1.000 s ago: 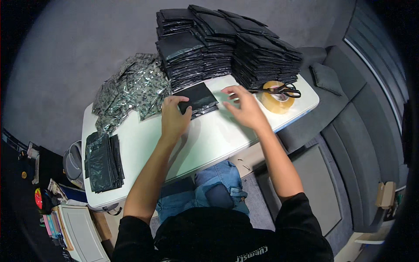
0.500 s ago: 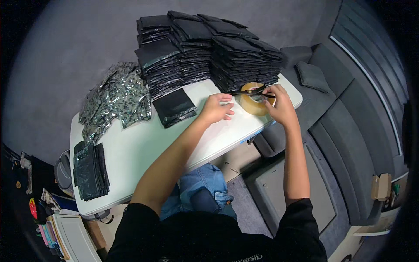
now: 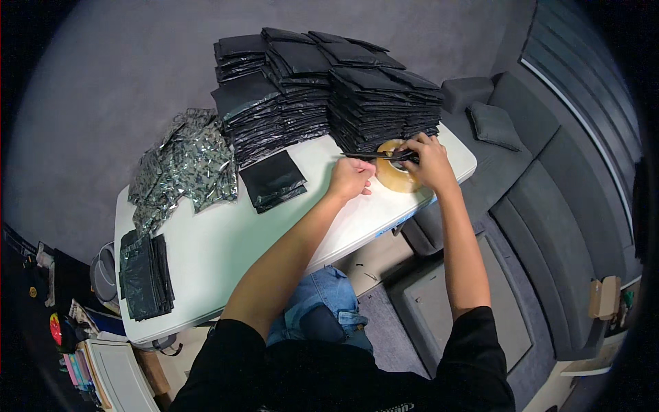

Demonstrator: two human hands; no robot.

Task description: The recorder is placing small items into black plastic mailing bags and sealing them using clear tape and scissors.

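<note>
Black-handled scissors [image 3: 371,156] lie level above the table's right end, their thin blades pointing left. My right hand [image 3: 432,163] is closed around their handles. Just under the blades, my left hand [image 3: 351,180] has its fingers curled in and thumb pressed toward them; whatever is between the fingertips is too small to make out. Behind the scissors stands a wide roll of clear yellowish tape [image 3: 398,180], partly covered by my right hand. A flat folded black plastic packet [image 3: 273,180] lies on the white table [image 3: 226,233] left of my left hand.
Tall stacks of black plastic packets [image 3: 302,82] rise along the table's far edge. Left of them is a heap of shiny clear-wrapped camouflage-patterned packets [image 3: 189,165]. More black packets [image 3: 145,275] lie at the near left corner. A grey sofa [image 3: 542,192] stands on the right.
My left hand has moved slightly right and its fingers have curled in beneath the blades. My right hand has shifted its hold on the scissors. The whole view has tilted slightly.
</note>
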